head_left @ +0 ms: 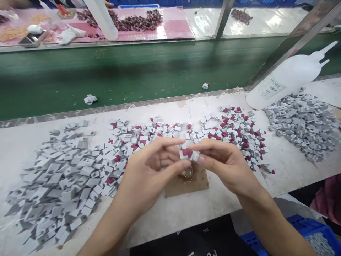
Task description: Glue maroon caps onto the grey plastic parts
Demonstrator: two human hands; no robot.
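Note:
Between my two hands, over the middle of the table, is a small grey-and-dark-red plastic piece (188,153). The thumb and fingers of my left hand (151,167) pinch its left side. My right hand (226,161) grips the right side with thumb and forefinger. Just beneath them lies a brown board (186,190) with a small ring-shaped spot on it, partly covered by my left thumb. Behind my hands spread many similar grey-and-red pieces (229,131). To the left is a large heap of plain grey pieces (61,181).
A white squeeze bottle (285,80) stands tilted at the right, beside another grey heap (306,122). Beyond the table runs a green conveyor belt (149,71) carrying a few small pieces. A blue crate (298,224) sits low at the right. Dark red parts (141,21) lie on the far table.

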